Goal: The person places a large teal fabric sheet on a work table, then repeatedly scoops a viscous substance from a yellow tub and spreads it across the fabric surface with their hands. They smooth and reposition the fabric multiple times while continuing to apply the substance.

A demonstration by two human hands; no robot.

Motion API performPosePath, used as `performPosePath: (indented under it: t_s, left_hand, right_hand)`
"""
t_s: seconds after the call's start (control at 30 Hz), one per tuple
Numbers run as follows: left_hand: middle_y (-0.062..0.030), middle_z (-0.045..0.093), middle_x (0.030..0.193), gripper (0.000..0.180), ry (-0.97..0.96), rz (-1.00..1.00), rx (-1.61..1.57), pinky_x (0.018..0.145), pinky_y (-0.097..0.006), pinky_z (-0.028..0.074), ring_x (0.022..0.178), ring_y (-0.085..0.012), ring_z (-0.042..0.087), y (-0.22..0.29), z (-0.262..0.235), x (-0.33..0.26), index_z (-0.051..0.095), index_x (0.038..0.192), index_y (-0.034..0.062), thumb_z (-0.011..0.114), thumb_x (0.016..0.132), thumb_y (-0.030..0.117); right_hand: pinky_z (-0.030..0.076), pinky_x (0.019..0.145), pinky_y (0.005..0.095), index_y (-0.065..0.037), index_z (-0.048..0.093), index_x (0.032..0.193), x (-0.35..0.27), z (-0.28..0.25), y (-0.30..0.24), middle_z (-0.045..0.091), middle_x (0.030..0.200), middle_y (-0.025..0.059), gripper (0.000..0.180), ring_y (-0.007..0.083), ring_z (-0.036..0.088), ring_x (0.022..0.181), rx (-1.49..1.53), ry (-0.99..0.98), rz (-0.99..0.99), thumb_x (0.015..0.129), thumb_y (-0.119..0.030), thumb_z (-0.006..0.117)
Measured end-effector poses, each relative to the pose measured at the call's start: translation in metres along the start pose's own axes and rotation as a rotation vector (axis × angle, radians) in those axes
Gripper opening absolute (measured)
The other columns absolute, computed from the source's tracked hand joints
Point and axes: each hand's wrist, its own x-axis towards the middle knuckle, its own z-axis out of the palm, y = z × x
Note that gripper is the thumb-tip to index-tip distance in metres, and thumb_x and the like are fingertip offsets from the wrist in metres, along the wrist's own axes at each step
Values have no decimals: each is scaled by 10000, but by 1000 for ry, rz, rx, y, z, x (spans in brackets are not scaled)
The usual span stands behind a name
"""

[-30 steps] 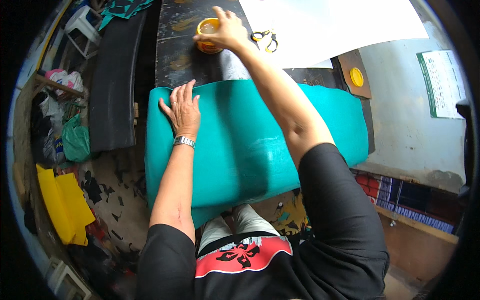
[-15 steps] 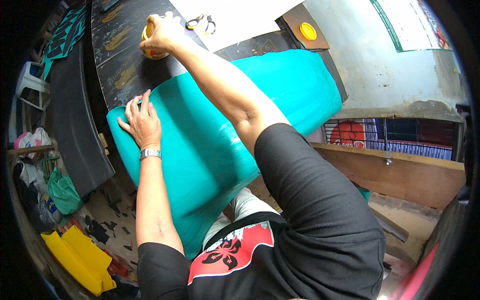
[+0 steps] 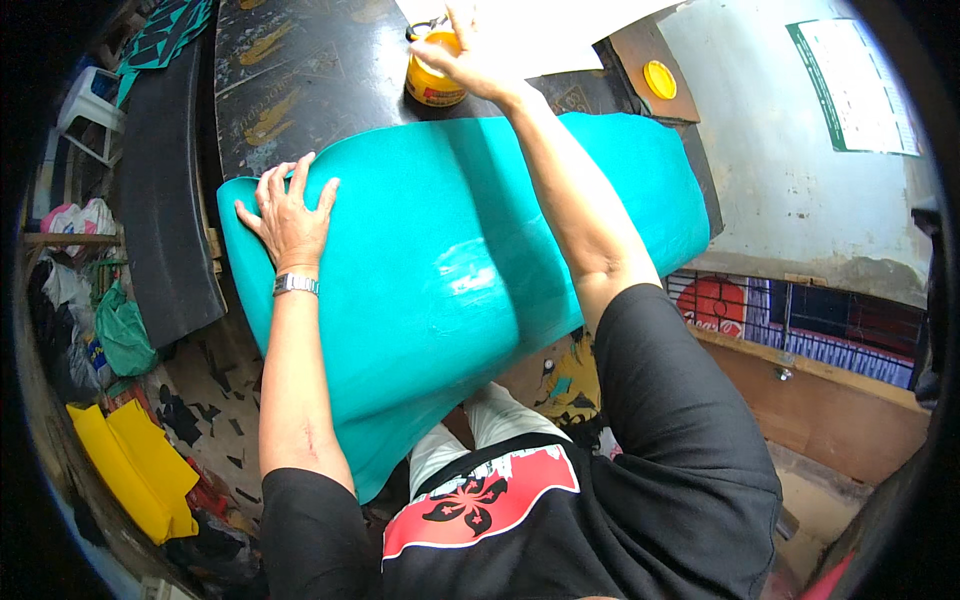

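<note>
- Resting flat on the teal sheet (image 3: 450, 270): left hand (image 3: 290, 215), palm down, fingers spread, near the sheet's left edge. A metal wristwatch (image 3: 296, 285) sits on that wrist.
- Teal sheet: large, smooth, slightly glossy. It drapes from the dark worktable (image 3: 300, 80) down over the person's lap; its lower edge hangs in front of the black shirt.
- Right hand (image 3: 470, 55): arm stretched across the sheet to a yellow can (image 3: 432, 82) standing upright on the worktable, just beyond the sheet's far edge. Fingers curl over the can's top and touch it; whether they pinch anything there cannot be told.
- White paper (image 3: 540, 30) lies on the table behind the can, touching or just beside it.
- Yellow round lid (image 3: 659, 79) lies on a brown board at the table's right end, well apart from the can.
- Floor at left: yellow bag (image 3: 140, 470), green bag (image 3: 120, 335), scattered dark scraps.
</note>
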Motion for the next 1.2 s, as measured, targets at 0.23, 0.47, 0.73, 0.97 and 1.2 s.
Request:
performPosePath:
  t_s: [0.23, 0.47, 0.73, 0.97, 1.2]
  left_hand:
    - [18, 529, 1288, 482, 3, -1, 2, 1114, -688, 128, 1320, -206, 401, 2, 0, -1, 591, 1283, 337, 649, 851, 543]
    - [10, 530, 1270, 504, 3, 21, -12, 1108, -688, 157, 1325, -210, 391, 2, -3, 0, 592, 1280, 328, 679, 829, 535]
    - [6, 534, 1272, 585, 24, 114, 30, 1099, -663, 187, 1303, -220, 418, -1, -4, -1, 587, 1297, 326, 689, 789, 597]
    - [25, 518, 1362, 604, 13, 91, 109, 1086, -654, 211, 1338, -212, 407, -11, 11, 0, 536, 1355, 375, 652, 817, 624]
    - [30, 502, 1387, 606, -5, 156, 231, 1095, -628, 197, 1348, -207, 394, -29, 23, 2, 493, 1406, 354, 623, 861, 583]
  right_hand:
    - [479, 986, 456, -142, 743, 1102, 12, -39, 30, 558, 1351, 179, 594, 343, 585, 1186, 315, -215, 663, 896, -656, 529]
    - [528, 846, 460, -165, 691, 1188, 20, 7, 28, 700, 1021, 210, 663, 350, 671, 993, 334, -795, 656, 862, -714, 516]
    - [540, 778, 422, -141, 673, 1140, 28, -28, 25, 723, 974, 129, 569, 253, 695, 907, 272, -943, 769, 866, -621, 538]
    - [411, 975, 376, -91, 771, 911, -96, -123, 50, 727, 1043, 52, 936, 217, 599, 1108, 1335, -1131, 760, 920, -769, 126]
    - [44, 1198, 503, -100, 628, 1293, -283, -216, 194, 435, 1493, 114, 915, 265, 239, 1460, 868, -208, 1199, 934, -735, 76]
